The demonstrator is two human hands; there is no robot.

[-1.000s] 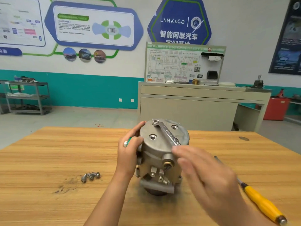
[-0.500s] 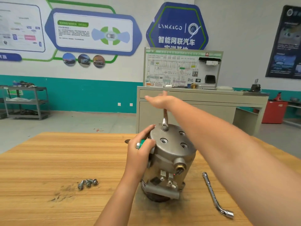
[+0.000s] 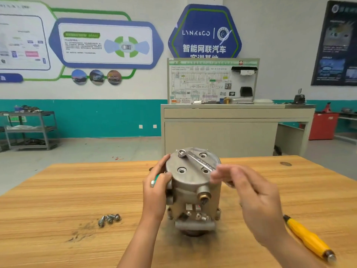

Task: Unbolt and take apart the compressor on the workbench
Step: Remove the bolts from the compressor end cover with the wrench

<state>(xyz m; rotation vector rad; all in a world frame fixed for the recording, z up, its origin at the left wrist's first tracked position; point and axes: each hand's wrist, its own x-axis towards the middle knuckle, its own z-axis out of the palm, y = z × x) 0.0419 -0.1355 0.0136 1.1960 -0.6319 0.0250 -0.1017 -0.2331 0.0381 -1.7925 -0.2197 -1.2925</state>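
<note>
While the compressor (image 3: 193, 190) stands upright in the middle of the wooden workbench (image 3: 58, 190), the left hand (image 3: 156, 192) grips its left side, with the thumb on the edge of the round top cover and the fingers curled round the body. A wrench (image 3: 199, 161) lies flat across this cover, and its ring end sits on a bolt (image 3: 181, 152) at the far side. The right hand (image 3: 251, 194) is at the free end of the wrench, but it is blurred, so I cannot tell if the fingers pinch the handle or only touch it. Some loose bolts (image 3: 109, 219) lie together on the workbench left of the compressor, apart from it. A screwdriver (image 3: 309, 240) with a yellow handle lies at the right.
</note>
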